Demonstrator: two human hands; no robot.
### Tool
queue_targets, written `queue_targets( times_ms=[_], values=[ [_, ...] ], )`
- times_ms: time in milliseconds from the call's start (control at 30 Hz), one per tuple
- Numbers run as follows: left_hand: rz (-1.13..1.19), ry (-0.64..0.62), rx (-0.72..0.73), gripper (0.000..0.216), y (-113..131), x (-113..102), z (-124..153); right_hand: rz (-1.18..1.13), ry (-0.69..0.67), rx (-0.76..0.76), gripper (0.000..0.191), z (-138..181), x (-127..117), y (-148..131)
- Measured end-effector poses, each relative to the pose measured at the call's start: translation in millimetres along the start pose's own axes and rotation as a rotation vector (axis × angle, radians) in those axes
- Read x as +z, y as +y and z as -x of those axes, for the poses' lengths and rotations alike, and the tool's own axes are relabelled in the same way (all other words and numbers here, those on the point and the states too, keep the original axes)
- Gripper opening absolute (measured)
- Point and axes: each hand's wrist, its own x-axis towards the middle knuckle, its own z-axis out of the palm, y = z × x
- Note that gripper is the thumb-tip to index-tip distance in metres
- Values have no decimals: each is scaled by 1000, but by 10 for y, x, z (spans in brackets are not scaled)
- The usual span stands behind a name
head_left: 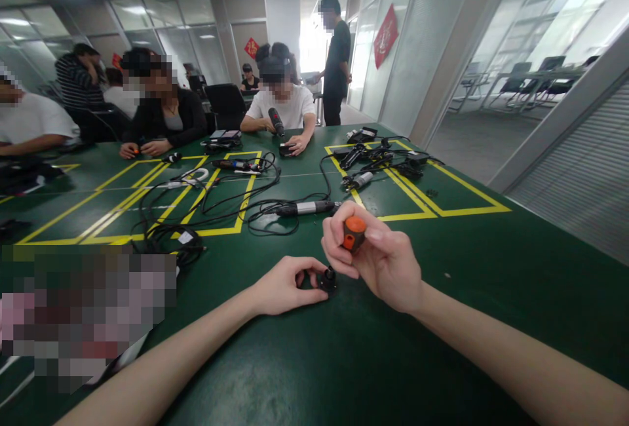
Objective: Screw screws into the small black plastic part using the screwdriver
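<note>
My right hand (376, 257) is closed around a short orange-handled tool (354, 232), held upright above a small black part (328, 280) on the green table (442, 321). The tool's lower end meets the part. My left hand (287, 285) rests on the table with its fingertips pinched on the same black part from the left.
Beyond my hands lie a black and silver electric tool (304, 208), tangled black cables (216, 206), and more tools inside yellow taped rectangles (407, 180). Several people sit along the far and left sides; one stands at the back. A blurred patch (88, 314) covers the near left.
</note>
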Motion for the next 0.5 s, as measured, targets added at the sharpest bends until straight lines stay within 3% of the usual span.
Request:
queue_targets(
  times_ms=[500],
  values=[
    [18, -9, 2, 32, 16, 5, -10, -79, -52, 23, 23, -2, -12, 1]
  ],
)
